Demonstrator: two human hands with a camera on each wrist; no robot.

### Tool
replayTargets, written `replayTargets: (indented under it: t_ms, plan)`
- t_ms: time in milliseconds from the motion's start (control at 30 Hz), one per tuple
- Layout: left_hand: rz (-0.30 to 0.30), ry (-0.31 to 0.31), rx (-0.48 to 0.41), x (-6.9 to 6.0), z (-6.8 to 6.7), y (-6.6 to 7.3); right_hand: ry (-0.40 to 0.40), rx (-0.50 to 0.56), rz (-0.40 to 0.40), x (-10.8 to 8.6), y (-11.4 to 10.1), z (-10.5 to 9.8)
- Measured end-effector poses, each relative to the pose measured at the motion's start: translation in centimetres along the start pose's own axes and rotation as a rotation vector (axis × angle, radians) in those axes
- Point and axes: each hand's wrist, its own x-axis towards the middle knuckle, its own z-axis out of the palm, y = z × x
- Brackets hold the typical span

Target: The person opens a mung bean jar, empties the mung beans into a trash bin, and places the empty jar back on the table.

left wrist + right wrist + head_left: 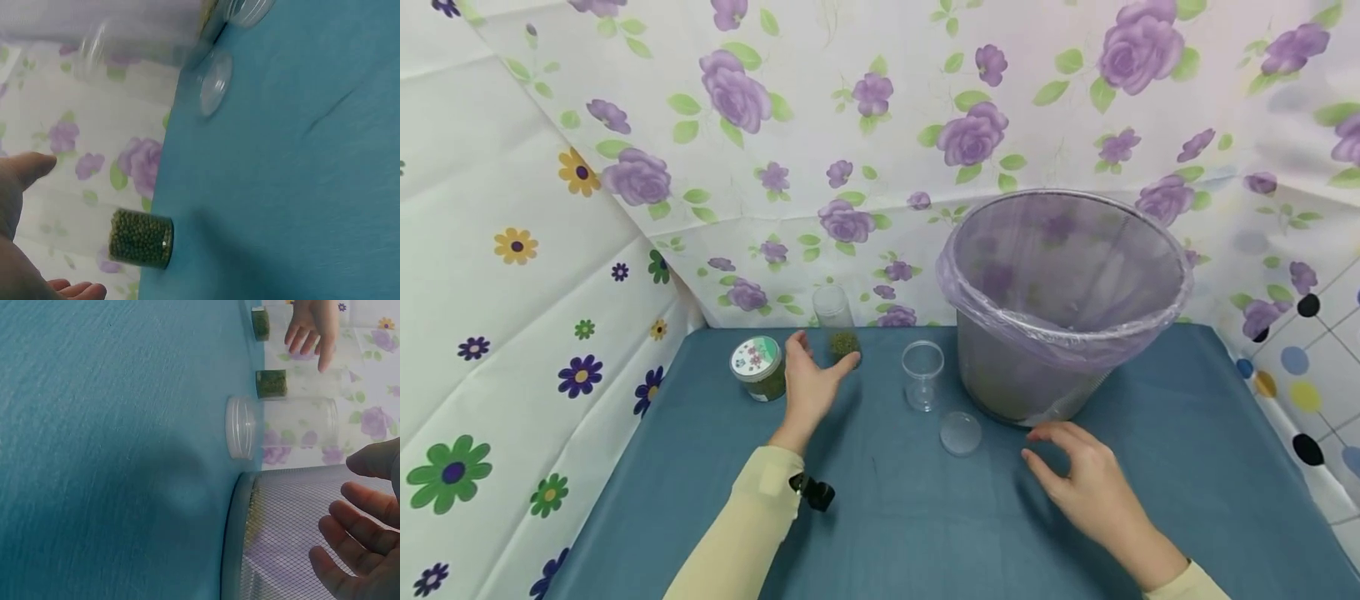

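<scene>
A tall clear jar (pixel 844 346) with small green beans at its bottom stands near the back edge of the table. My left hand (pixel 811 387) is beside it, thumb and fingers spread apart, seemingly without touching it; the left wrist view shows a gap between that hand (pixel 19 219) and the beans (pixel 142 239). Left of the hand sits a shorter jar (pixel 756 357) with a printed lid. An empty clear jar (pixel 922 379) stands to the right, with a clear round lid (pixel 961 433) lying in front of it. My right hand (pixel 1086 479) hovers in front of the bin, fingers loosely bent, holding nothing.
A large mesh bin (pixel 1030 367) with a purple plastic liner (pixel 1067 337) takes up the back right. Flowered cloth (pixel 850 167) hangs behind the blue table (pixel 895 525), and more patterned cloth lines both sides.
</scene>
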Motion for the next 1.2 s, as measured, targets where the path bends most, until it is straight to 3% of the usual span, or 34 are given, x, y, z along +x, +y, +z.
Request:
replayTargets:
  t_ms: [200,433,633,967,1200]
  plan:
    - [0.021,0.003,-0.016,2.8,0.7,0.0,-0.050,0.010,0.039,-0.1,-0.1,0.2]
    - [0.043,-0.009,-0.033,3.8,1.7,-0.5,-0.117,0.012,0.066,-0.7,0.1,0.3]
    - [0.034,0.009,-0.001,4.3,2.6,-1.0,-0.123,0.012,0.064,-0.6,0.2,0.3]
    - [0.074,0.006,0.019,3.9,2.5,-1.7,-0.072,-0.002,0.023,-0.2,-0.3,-0.3]
    - [0.074,0.016,0.001,2.2,1.5,-2.0,-0.024,-0.008,-0.012,0.1,-0.7,-0.7]
